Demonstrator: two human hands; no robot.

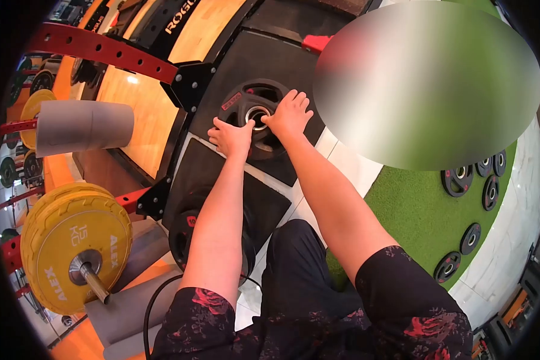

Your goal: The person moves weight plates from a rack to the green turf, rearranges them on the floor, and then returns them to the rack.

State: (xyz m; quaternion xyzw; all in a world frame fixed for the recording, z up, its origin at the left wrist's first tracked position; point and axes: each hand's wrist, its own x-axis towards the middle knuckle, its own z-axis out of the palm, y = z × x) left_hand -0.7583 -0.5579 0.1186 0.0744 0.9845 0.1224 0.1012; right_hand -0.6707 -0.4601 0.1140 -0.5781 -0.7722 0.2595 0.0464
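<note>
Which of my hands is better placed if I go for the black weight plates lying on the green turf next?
Probably your right hand: it's on the turf side, while your left hand would have to cross your right arm to reach those plates.

From where I stand I count two bare hands, one left hand (233, 139) and one right hand (290, 117), and between them one black weight (269, 147). By the left forearm (213, 228) there are more black weights (183, 237), too covered to number. The green turf (402, 204) shows six small black weights (491, 192). At least two yellow weights (78, 246) share one metal bar end (95, 282). I also make out two black brackets (189, 85) and two patterned sleeves (411, 306). The faraway weights (7, 172) are too small to count surely.
</note>
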